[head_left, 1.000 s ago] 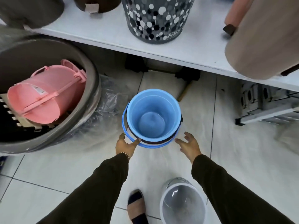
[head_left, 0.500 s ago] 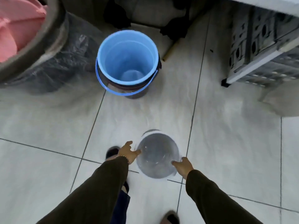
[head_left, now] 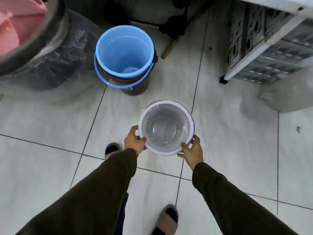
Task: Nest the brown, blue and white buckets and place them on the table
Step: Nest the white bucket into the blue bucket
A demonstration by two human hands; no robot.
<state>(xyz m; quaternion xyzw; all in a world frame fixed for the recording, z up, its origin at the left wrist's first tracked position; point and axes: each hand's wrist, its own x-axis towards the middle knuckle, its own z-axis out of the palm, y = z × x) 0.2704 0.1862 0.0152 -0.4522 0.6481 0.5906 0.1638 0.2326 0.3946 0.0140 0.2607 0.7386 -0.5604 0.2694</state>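
Observation:
The white bucket (head_left: pixel 166 128) is held above the floor tiles, its mouth facing up. My left hand (head_left: pixel 134 141) grips its near-left rim and my right hand (head_left: pixel 192 150) grips its near-right rim. Farther away on the floor stands the blue bucket (head_left: pixel 124 50), nested inside the brown bucket (head_left: pixel 134 86), whose dark wall shows below the blue rim. The blue handle hangs down over the front of the brown bucket.
A large grey tub (head_left: pixel 50 34) wrapped in clear plastic, holding a pink bucket (head_left: pixel 10 31), stands at the far left. The white table's edge (head_left: pixel 288 5) is at the top right, with a grey crate (head_left: pixel 271 44) under it. My feet (head_left: pixel 166 217) are on the tiles.
My hands left the blue bucket, came back to the white bucket near my feet, closed on its rim and lifted it. The view tilted down, away from the table.

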